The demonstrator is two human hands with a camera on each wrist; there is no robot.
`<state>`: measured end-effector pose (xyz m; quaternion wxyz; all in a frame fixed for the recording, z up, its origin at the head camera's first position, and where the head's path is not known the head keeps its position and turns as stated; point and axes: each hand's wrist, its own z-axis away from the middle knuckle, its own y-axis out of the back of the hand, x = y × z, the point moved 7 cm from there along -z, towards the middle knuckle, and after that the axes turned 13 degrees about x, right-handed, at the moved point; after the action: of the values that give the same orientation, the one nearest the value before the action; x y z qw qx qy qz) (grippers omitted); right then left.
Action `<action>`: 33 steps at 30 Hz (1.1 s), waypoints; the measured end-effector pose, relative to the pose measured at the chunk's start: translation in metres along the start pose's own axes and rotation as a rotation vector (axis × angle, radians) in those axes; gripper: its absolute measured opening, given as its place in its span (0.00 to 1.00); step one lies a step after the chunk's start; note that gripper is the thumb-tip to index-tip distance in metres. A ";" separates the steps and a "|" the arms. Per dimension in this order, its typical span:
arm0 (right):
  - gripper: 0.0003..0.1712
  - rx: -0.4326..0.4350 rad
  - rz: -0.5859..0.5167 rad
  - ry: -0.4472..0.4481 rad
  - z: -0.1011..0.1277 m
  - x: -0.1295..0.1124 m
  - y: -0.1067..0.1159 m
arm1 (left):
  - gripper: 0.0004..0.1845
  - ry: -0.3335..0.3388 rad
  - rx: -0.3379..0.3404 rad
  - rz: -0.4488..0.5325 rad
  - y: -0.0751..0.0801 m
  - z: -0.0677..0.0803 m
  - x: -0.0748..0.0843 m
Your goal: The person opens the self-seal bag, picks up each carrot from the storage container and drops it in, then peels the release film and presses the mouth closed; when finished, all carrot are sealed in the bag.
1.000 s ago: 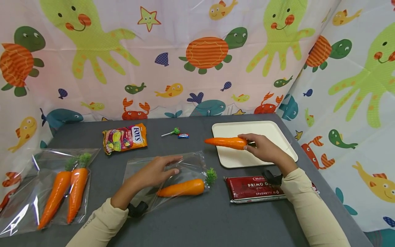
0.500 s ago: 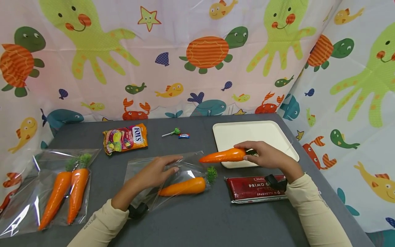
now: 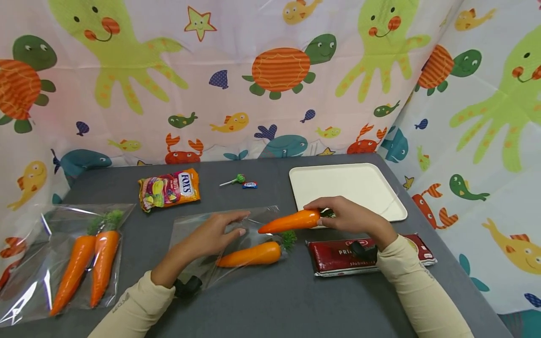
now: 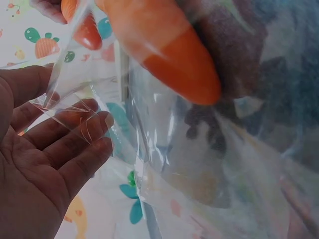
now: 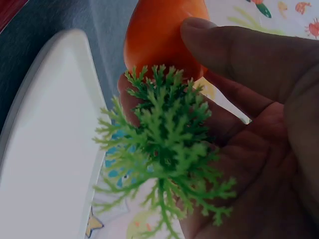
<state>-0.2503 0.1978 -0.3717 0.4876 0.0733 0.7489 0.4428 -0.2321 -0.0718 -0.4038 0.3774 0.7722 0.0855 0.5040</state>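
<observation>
Two hands at work, items listed largest to smallest.
Table (image 3: 262, 300): dark grey top, cartoon sea-creature curtain behind it and to the right.
Tray (image 3: 359, 180): cream, rectangular, far right of the table.
Left bag (image 3: 25, 286): clear plastic at the near left edge, with two orange carrots (image 3: 90, 263) side by side inside, green tops pointing far.
Centre bag (image 3: 190, 225): clear plastic, flat on the table in the middle, mouth facing right; one carrot (image 3: 249, 255) lies in it, its green top at the mouth.
Spaghetti packet (image 3: 334, 258): dark red, near right, partly under the right forearm.
Left hand (image 3: 213, 232): fingers straight and relaxed, lying flat on the upper layer of the centre bag; the left wrist view shows film across the fingers (image 4: 75, 134).
Right hand (image 3: 346, 217): fingers curled round the leafy end of the held carrot (image 3: 289, 221).
Held carrot: off the table, lying nearly level, tip pointing left, just at the mouth of the centre bag, above the bagged carrot.
Sweets packet (image 3: 169, 188): orange, far left of centre.
Lollipop (image 3: 234, 180): green, far centre.
Wrapped sweet (image 3: 250, 185): blue, just right of the lollipop.
</observation>
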 end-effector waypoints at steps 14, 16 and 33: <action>0.23 -0.064 -0.012 0.044 -0.023 -0.019 -0.031 | 0.29 -0.014 -0.030 0.001 0.003 -0.001 0.007; 0.24 -0.077 -0.011 0.035 -0.027 -0.020 -0.036 | 0.29 -0.014 -0.031 0.007 0.003 0.000 0.007; 0.23 -0.055 0.022 0.033 -0.046 -0.023 -0.058 | 0.25 -0.004 -0.020 -0.005 0.005 -0.004 0.007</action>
<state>-0.2568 0.1237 -0.3930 0.4723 0.0606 0.7435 0.4695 -0.2331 -0.0695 -0.3947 0.3864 0.7693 0.0815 0.5022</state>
